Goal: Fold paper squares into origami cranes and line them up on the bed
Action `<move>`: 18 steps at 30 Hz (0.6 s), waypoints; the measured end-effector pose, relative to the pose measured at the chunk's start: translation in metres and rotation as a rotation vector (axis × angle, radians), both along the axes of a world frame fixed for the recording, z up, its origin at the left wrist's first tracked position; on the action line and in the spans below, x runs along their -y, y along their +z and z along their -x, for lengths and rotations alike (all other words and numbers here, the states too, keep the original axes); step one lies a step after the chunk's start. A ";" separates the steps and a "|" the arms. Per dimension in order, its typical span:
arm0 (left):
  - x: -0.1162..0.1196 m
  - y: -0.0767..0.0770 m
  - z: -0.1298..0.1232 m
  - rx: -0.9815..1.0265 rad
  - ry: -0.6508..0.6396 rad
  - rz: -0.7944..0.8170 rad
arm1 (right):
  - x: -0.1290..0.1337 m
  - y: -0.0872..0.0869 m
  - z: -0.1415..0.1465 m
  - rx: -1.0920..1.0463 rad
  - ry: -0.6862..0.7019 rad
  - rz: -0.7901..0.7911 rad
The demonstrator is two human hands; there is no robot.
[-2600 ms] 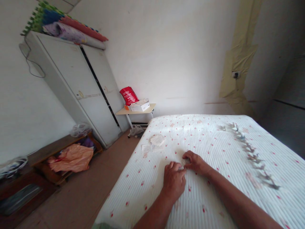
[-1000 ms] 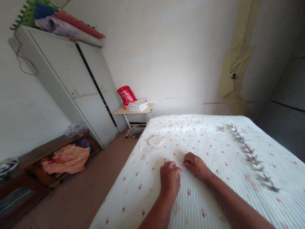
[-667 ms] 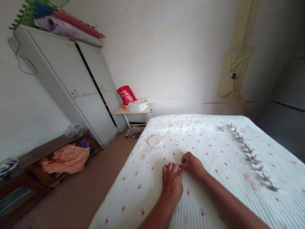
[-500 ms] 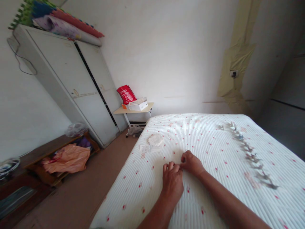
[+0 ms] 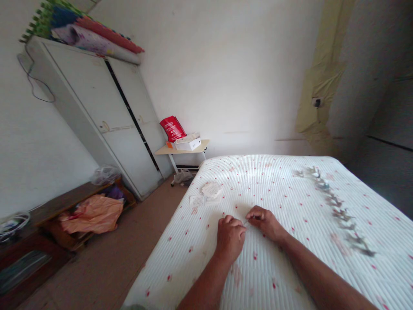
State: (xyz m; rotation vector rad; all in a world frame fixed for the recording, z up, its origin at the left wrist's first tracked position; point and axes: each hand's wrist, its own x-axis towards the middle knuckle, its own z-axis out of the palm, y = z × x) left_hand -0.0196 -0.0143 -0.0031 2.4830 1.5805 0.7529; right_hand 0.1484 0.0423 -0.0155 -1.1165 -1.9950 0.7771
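My left hand (image 5: pixel 231 237) is over the white, red-dotted bedspread (image 5: pixel 274 262), its fingers curled and pressed together. Just to its right, my right hand (image 5: pixel 265 221) has thumb and fingers in a pinch. A tiny thin piece (image 5: pixel 245 223) shows between the fingertips of both hands, too small to name. Beyond the hands, to the left, printed paper pieces (image 5: pixel 211 189) lie flat on the bed. Along the right side runs a row of several small greyish, pointed shapes (image 5: pixel 337 201), like folded paper birds, though blurred.
A small table (image 5: pixel 164 150) with a red bag (image 5: pixel 172 128) and a white box (image 5: pixel 189 144) stands beyond the bed's far left corner. At left are a grey cabinet (image 5: pixel 84 94) and a low wooden unit (image 5: pixel 58 198) with an orange plastic bag (image 5: pixel 92 215).
My hands have drawn slightly apart, the left one shifting a little left and the right one a little right and lower. A thin piece now shows between them.
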 end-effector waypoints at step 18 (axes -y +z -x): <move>0.012 0.006 0.009 -0.235 -0.070 -0.109 | 0.004 0.012 0.017 0.420 -0.129 0.100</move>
